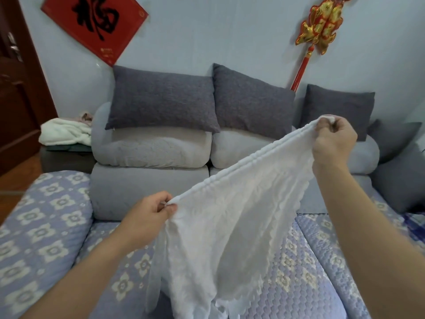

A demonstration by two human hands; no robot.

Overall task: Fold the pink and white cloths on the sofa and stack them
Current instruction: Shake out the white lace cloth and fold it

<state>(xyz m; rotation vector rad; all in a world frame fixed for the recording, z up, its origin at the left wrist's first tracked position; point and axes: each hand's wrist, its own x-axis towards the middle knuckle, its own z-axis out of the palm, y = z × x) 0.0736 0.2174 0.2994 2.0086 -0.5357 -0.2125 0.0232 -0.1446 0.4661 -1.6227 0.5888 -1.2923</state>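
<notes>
Above a floral-quilted sofa [299, 261], 2 hands stretch a white cloth [230, 226]: left hand [149, 210] and right hand [331, 141] each pinch a corner, likely squaring it for folding.

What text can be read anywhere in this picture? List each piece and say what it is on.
"福": one large black character on the red diamond poster on the wall.
Small print at the poster's lower corner: too small to read.
Gold marks on the red hanging ornament: too blurred to tell if they are writing.
The white cloth bears no text.
</notes>
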